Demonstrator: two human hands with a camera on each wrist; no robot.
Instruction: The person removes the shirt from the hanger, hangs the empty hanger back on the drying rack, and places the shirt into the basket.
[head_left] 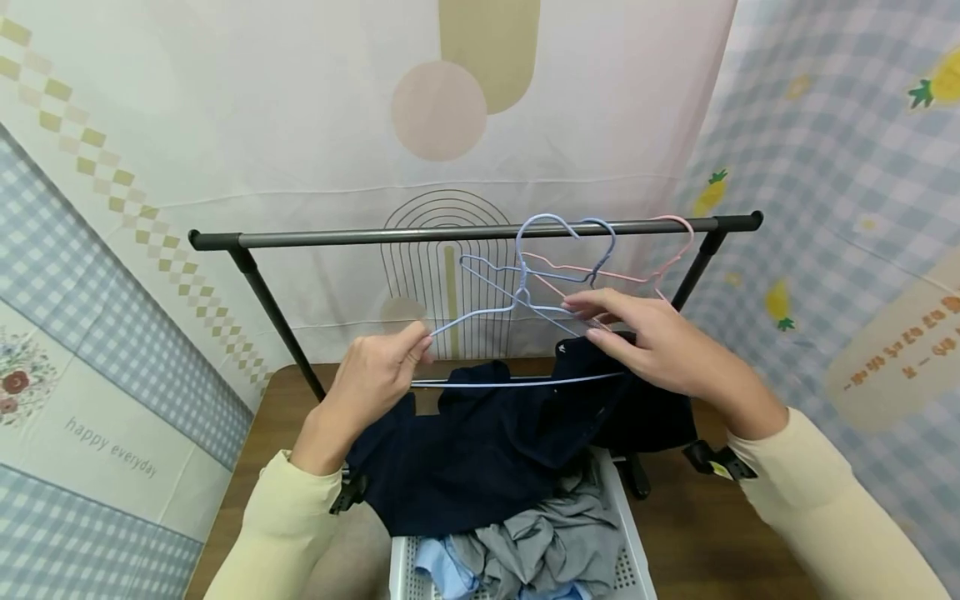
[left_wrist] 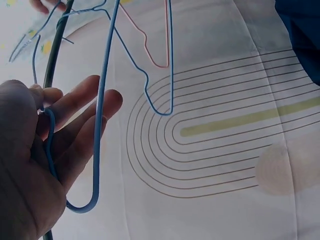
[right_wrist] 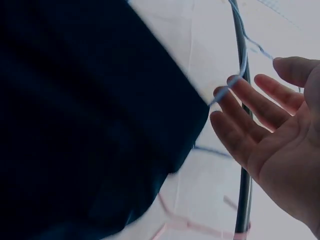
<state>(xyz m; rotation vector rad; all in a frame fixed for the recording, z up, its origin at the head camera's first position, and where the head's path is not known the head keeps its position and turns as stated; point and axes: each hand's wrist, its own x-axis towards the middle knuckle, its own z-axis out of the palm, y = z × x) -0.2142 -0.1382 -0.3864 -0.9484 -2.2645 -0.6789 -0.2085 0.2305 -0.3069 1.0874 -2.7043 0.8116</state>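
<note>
My left hand (head_left: 375, 367) pinches the left shoulder of a light blue wire hanger (head_left: 476, 313), whose bare left end loops below the fingers (left_wrist: 80, 112) in the left wrist view. A dark navy garment (head_left: 480, 467) hangs below, over the basket, and covers the hanger's right end. At that right side is my right hand (head_left: 660, 342); its fingers are extended, with fingertips touching the wire beside the fabric (right_wrist: 100, 120) in the right wrist view. The thumb stands apart from them. The garment's exact kind is unclear.
A black rack rod (head_left: 337, 238) runs across behind the hands. Another blue hanger (head_left: 612, 242) and a pink hanger (head_left: 688, 237) hang on its right part. Below, a white basket (head_left: 633, 533) holds grey clothing (head_left: 547, 533) and light blue fabric (head_left: 446, 567), on a brown wooden surface (head_left: 705, 517).
</note>
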